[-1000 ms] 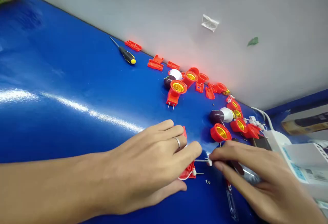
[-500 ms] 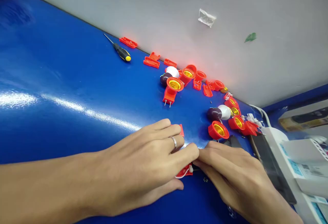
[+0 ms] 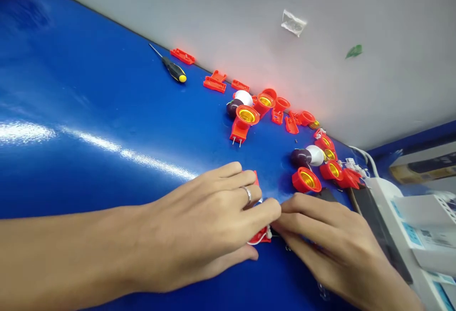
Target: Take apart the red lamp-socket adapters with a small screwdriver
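Note:
My left hand (image 3: 217, 216), with a ring on one finger, is closed over a red plastic lamp-holder part (image 3: 265, 239) on the blue table. Most of that part is hidden; a red edge shows past the fingertips and a white cord (image 3: 257, 242) curves along its near side. My right hand (image 3: 327, 235) meets the left fingertips at the part's right side. Its thumb and fingers are pinched together, and what they hold is hidden. Small shiny metal bits (image 3: 288, 248) lie just below the right fingers.
Beyond my hands stands a red lamp holder (image 3: 239, 133) with two plug pins. Other red sockets (image 3: 307, 180), red covers (image 3: 214, 84) and dark-and-white bulbs (image 3: 301, 157) line the wall side. A screwdriver (image 3: 174, 70) lies farther left. White boxes (image 3: 423, 216) stand at right.
The view has shifted slightly. Both hands stay together at the red part, with only small finger movement at the right hand.

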Tool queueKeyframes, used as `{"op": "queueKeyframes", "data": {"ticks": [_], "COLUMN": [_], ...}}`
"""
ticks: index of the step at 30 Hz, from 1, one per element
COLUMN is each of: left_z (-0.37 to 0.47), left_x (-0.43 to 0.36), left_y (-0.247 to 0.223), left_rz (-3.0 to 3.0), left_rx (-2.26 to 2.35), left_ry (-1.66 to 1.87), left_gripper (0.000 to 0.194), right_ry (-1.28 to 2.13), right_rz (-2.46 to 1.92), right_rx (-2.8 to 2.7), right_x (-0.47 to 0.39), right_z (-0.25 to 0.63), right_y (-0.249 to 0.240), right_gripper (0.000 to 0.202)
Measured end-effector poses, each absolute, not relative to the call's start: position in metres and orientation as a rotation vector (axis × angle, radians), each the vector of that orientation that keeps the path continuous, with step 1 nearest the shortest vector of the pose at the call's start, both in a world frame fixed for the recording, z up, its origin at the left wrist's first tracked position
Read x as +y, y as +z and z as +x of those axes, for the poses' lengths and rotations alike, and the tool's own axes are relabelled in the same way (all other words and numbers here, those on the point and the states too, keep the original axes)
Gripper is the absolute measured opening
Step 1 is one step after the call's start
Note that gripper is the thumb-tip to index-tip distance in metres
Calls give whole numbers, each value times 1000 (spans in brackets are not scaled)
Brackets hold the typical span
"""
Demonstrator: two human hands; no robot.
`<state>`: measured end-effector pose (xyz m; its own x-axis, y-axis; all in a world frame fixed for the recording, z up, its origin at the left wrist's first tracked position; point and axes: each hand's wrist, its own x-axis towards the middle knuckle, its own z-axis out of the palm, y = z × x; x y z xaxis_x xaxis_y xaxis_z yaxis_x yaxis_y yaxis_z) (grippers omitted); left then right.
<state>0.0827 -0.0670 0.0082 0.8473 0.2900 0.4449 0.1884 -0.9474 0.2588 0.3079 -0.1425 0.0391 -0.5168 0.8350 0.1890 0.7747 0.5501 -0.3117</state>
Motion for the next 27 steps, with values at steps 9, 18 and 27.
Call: {"op": "queueKeyframes", "data": {"ticks": [9, 18, 27], "left_z": [84, 82, 82], "left_x": [-67, -68, -69], "left_y": [6, 7, 7], "left_rz": [2806, 2828, 2818], "left_rx": [392, 394, 396], "left_ry": [712, 717, 730], "left_gripper": [29, 31, 26], "right_ry": [135, 170, 227], "right_rz": [-1293, -1304, -1294], "right_rx": [-2547, -2563, -2532], "right_x": [-144, -144, -143], "right_z": [309, 314, 311], "right_y": [40, 39, 38], "right_gripper": [21, 23, 23]}}
